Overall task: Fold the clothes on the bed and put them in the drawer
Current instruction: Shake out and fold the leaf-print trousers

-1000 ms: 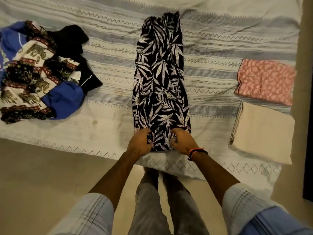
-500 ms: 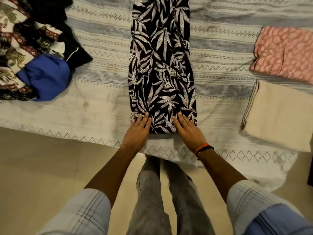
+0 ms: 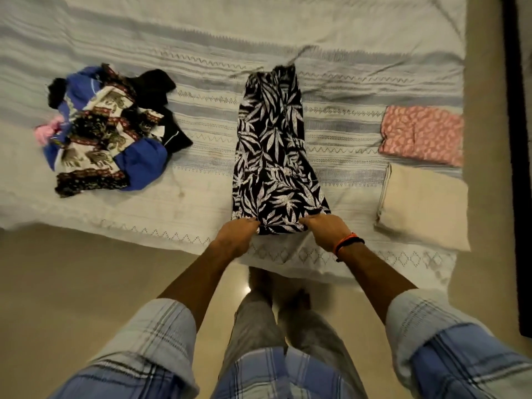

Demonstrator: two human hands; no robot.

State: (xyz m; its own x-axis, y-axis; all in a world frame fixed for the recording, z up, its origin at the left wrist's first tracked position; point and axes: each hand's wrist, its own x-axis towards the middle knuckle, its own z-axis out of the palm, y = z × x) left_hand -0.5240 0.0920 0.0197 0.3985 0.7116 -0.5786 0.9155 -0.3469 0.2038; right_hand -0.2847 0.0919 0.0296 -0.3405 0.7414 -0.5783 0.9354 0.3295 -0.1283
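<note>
A long black garment with a white leaf print [image 3: 273,156] lies folded lengthwise on the bed [image 3: 201,174], running away from me. My left hand [image 3: 237,236] grips its near left corner. My right hand [image 3: 326,230], with an orange and black band at the wrist, grips the near right corner. Both sets of fingers curl under the hem. A heap of unfolded clothes [image 3: 106,133] in blue, black and elephant print sits at the left. Two folded pieces lie at the right: a pink patterned one [image 3: 421,133] and a beige one [image 3: 423,205] in front of it.
The striped white and grey bedspread hangs over the near bed edge [image 3: 288,254]. I stand on a beige floor [image 3: 86,283] close to the bed. A dark vertical edge [image 3: 518,139] runs along the far right. No drawer is in view.
My hands lay flat on the garment's near end half a second ago; now both grip its near corners. The camera has tilted up, showing more of the bed.
</note>
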